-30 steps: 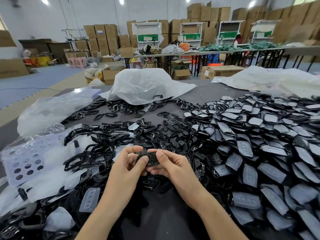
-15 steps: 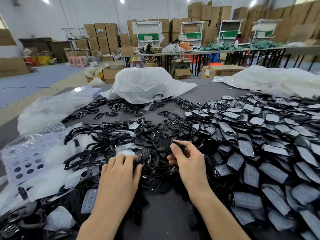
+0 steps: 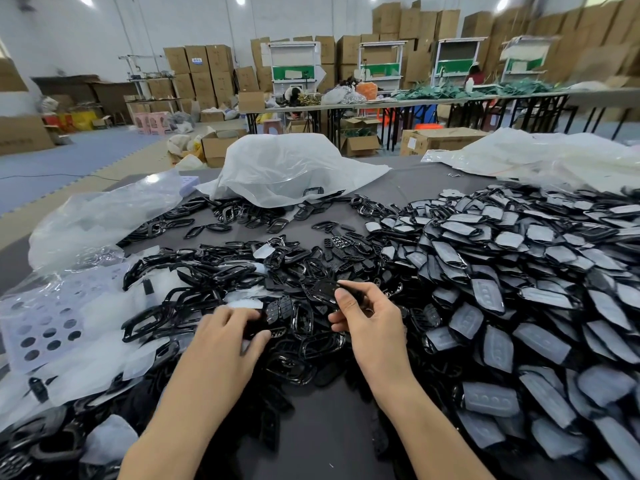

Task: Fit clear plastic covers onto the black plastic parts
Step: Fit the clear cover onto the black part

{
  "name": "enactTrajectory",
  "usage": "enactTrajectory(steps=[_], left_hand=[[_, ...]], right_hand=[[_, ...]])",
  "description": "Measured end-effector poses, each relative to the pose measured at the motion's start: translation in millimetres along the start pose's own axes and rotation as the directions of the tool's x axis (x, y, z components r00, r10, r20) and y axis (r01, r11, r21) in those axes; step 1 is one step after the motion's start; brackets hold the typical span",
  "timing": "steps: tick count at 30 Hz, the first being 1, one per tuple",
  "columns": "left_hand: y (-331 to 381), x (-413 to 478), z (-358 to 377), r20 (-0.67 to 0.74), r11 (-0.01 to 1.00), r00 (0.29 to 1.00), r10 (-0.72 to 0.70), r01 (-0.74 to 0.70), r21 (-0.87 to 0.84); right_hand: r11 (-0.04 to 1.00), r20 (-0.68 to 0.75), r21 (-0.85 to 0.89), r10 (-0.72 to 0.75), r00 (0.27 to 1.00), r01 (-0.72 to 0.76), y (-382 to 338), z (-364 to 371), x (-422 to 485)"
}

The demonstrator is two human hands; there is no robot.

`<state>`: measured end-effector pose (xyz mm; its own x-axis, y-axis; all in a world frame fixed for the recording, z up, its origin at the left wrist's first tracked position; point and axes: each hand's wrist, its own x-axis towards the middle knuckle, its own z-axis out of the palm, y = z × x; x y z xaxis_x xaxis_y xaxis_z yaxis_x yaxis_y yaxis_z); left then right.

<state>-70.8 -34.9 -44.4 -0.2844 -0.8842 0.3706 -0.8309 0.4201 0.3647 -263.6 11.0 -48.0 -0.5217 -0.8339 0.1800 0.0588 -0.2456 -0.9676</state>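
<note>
Far left, a holed sheet (image 3: 41,327) lies half under clear bags (image 3: 97,220), and loose covers (image 3: 110,441) are scattered along the near left. Moving in, a tangle of black frames (image 3: 194,296) spreads over the dark table (image 3: 329,427).

Now the left hand (image 3: 225,337): palm down on that tangle, fingers curled into the pile, thumb drawn in toward them. Something black sits between thumb and fingers, but whether it is really gripped, I can't tell. Just beside its fingertips lies a button pad (image 3: 277,310).

Across a small gap, hands apart, comes the right hand (image 3: 374,323). Thumb and forefinger are clamped on a black part (image 3: 323,289), pinched by its near edge over the middle of the pile, with the other fingers curled beneath.

Behind both hands, mid-table, a white bag (image 3: 287,168) sits humped, with frames poking out from under its front edge.

On the right is the big heap of covered parts (image 3: 502,271), each black with a pale cover on top, overlapping like scales all the way to the right edge. Beyond them, back right, lies a crumpled wrap (image 3: 554,157).
</note>
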Motion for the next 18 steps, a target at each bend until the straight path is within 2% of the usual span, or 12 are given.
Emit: enactTrajectory(steps=[4, 11, 13, 15, 18], left_hand=[[-0.6, -2.0, -8.7, -0.004, 0.981, 0.999, -0.038, 0.038, 0.191], [-1.7, 0.8, -13.1, -0.089, 0.998, 0.996, -0.002, 0.008, 0.067], [3.3, 1.1, -13.4, -0.172, 0.982, 0.983, -0.066, 0.034, -0.185], [14.5, 1.4, -13.0, -0.203, 0.856, 0.954, -0.22, 0.088, -0.51], [29.8, -1.2, -9.4, -0.178, 0.718, 0.943, -0.282, 0.084, -0.691]], right_hand=[[1.0, 0.004, -0.006, 0.0, 1.0, 0.0, 1.0, 0.2, 0.7], [1.0, 0.025, 0.022, 0.016, 1.0, -0.016, -2.6, 1.1, -0.5], [0.995, 0.07, 0.079, 0.052, 0.996, -0.058, -5.6, 2.5, -0.8], [0.965, 0.192, 0.213, 0.115, 0.975, -0.156, -9.5, 5.0, -2.1], [0.895, 0.43, 0.339, 0.127, 0.894, -0.29, -11.8, 10.1, -8.2]])
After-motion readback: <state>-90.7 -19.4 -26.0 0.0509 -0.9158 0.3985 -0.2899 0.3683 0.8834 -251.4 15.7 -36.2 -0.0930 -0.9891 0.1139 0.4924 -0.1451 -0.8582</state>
